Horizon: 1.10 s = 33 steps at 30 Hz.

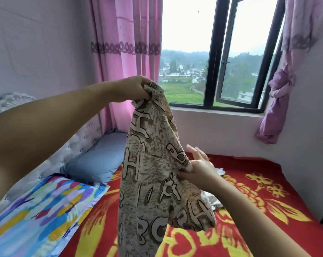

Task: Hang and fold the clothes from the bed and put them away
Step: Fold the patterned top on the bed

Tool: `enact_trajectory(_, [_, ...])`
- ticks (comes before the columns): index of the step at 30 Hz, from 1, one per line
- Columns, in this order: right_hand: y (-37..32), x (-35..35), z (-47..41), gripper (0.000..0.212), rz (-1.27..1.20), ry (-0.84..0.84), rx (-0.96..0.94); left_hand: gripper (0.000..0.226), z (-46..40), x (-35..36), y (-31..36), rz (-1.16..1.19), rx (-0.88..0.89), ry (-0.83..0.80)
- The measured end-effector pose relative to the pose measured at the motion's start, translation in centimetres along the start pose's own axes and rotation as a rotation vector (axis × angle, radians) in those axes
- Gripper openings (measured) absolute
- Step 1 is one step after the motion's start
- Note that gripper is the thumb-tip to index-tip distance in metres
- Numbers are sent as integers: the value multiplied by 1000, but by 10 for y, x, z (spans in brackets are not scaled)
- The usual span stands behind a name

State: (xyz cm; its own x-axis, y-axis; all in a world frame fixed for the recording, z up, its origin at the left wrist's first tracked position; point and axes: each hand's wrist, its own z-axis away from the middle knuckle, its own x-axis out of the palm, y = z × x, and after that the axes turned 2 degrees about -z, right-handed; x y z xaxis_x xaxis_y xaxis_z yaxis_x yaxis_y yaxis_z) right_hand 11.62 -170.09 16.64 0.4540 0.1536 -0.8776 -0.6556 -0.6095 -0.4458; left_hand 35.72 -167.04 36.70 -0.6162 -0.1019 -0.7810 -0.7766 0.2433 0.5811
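Note:
A beige garment (153, 164) printed with large white letters hangs in the air over the bed (249, 191). My left hand (136, 89) grips its bunched top edge, raised in front of the window. Lower down, my right hand (198, 166) pinches the cloth at its right side with the thumb while the other fingers stretch out. A white piece of clothing (214, 199) lies on the red and yellow bedspread behind the garment, partly hidden by my right forearm.
A blue pillow (97, 158) and a multicoloured pillow (36, 210) lie by the padded headboard (79, 143) on the left. Pink curtains (127, 52) hang at the back. The window (240, 52) stands ajar, with a tied purple curtain (279, 101) at right.

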Motion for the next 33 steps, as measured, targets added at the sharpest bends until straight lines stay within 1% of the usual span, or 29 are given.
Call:
enact_trajectory(2, [2,14,-9,5,-62,-80,-47,32,-1,0,4,5,-1,-47])
enact_trajectory(3, [4,22,-14,15,-140,-137,-60,33,-2,-1,6,5,-2,-73])
enact_trajectory(4, [6,29,-16,19,-260,-184,-29,34,-2,-3,7,1,-2,-98])
enact_trajectory(6, [10,34,-16,7,-514,-207,81,34,-1,-10,4,-19,-12,-109])
enact_trajectory(7, [15,32,-15,7,-588,-178,114,34,0,-15,-1,-30,-26,-91])
enact_trajectory(9, [32,22,-15,10,-683,-52,141,31,2,-24,-20,-48,-82,-27])
enact_trajectory(11, [48,3,-15,12,-725,63,127,28,4,-27,-46,-69,-156,13])
enact_trajectory(12, [54,-8,-16,13,-713,81,110,30,4,-24,-58,-69,-186,14])
enact_trajectory(14, [65,-23,-20,15,-615,3,110,37,3,-15,-80,-26,-224,4])
enact_trajectory(17, [95,-28,-33,26,-314,-176,194,41,-6,5,-101,84,-253,2])
enact_trajectory(19, [118,-26,-46,28,-129,-189,276,41,-22,23,-115,143,-275,38])
enact_trajectory(20, [128,-26,-55,30,-47,-147,311,41,-33,33,-121,163,-282,64])
enact_trajectory(22, [143,-26,-75,32,139,-1,341,37,-63,54,-132,171,-288,164])
enact_trajectory(25, [157,-33,-107,15,385,234,305,28,-106,66,-137,165,-270,380])
enact_trajectory(28, [164,-56,-130,15,549,360,256,19,-128,53,-127,143,-182,536])
enact_trajectory(30, [168,-77,-133,13,619,410,185,22,-125,38,-117,148,-88,544])
enact_trajectory(33, [175,-91,-118,13,671,487,-46,28,-95,31,-116,116,9,455])
